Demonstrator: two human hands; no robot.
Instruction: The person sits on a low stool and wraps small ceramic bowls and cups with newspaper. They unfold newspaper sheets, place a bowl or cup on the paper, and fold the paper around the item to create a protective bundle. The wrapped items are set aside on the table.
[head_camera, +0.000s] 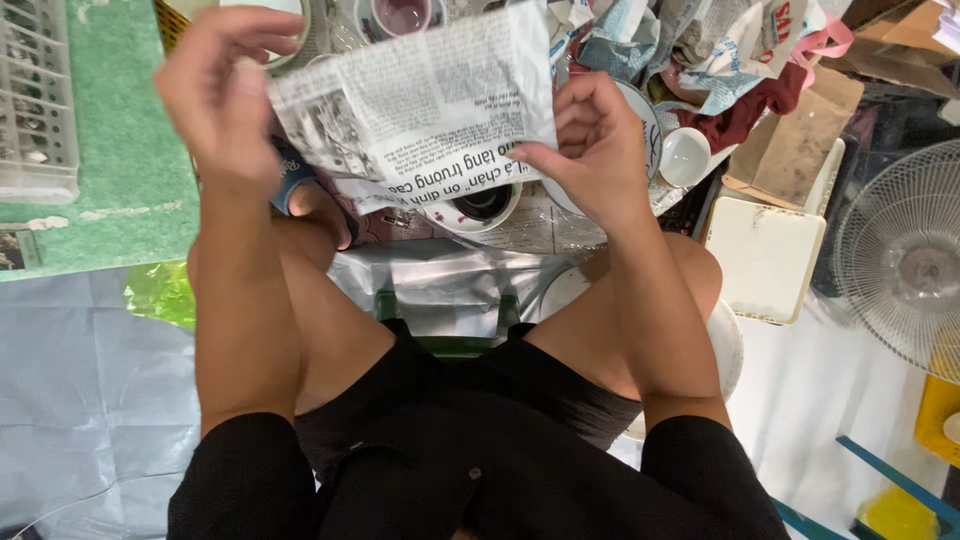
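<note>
A creased sheet of printed newspaper (420, 100) is held across the upper centre of the frame. Its left edge is pinched by the curled fingers of the left hand (215, 95), and its lower right edge is gripped between thumb and fingers of the right hand (595, 145). Just below it, a white ceramic bowl with a dark inside (482, 207) is seen, and a small white cup (685, 156) lies to the right.

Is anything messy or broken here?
Nothing looks broken. Both hands, left hand and right hand, hold a creased newspaper sheet above a small bowl. Behind it, crumpled paper lies heaped among cups, with a white bowl sitting loose at the pile's edge.
</note>
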